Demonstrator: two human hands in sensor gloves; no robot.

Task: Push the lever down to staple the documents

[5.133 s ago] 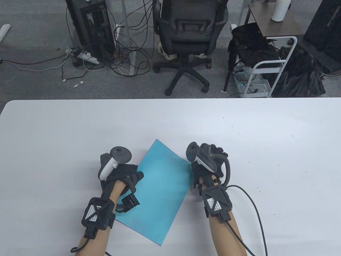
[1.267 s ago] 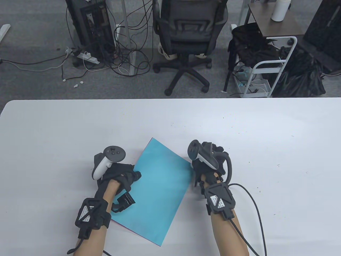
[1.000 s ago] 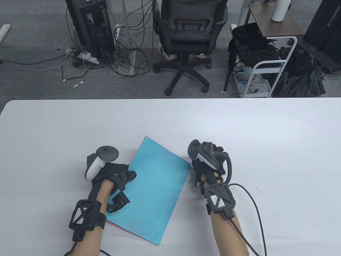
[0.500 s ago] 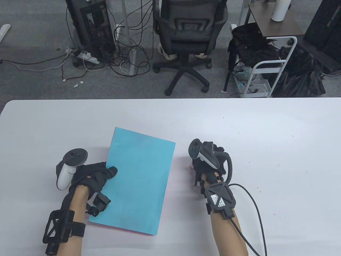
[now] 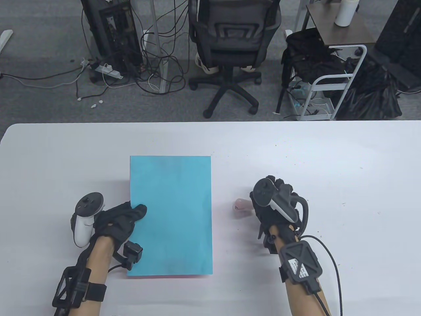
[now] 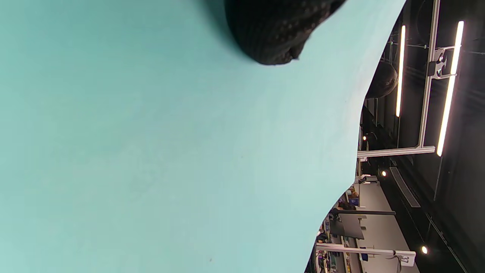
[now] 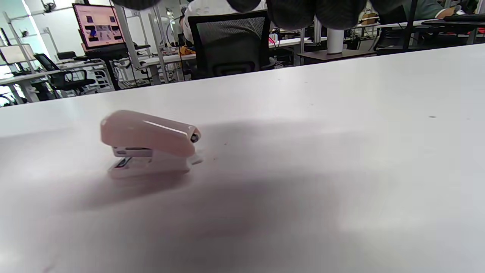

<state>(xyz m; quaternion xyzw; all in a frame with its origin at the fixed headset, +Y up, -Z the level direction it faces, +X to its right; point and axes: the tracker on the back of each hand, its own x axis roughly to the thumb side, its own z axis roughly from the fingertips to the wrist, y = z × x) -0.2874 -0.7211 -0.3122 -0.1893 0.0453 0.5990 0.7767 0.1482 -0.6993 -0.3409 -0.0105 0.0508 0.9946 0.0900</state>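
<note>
A stack of documents with a blue top sheet lies squared up on the white table; a pink sheet edge shows under it at the front. My left hand holds the stack's left edge with the thumb on top; that thumb shows on the blue sheet in the left wrist view. A small pink stapler stands alone to the right of the stack, lever up. My right hand is just right of the stapler, off it and empty; its fingertips hang above.
An office chair, cables and a computer tower stand on the floor beyond the table's far edge. A white rack with black bags is at the back right. My right glove's cable trails over the table.
My left hand has pulled the stack left and turned it square to the table. My right hand has come off the stapler and moved right and nearer, leaving the stapler standing uncovered.
</note>
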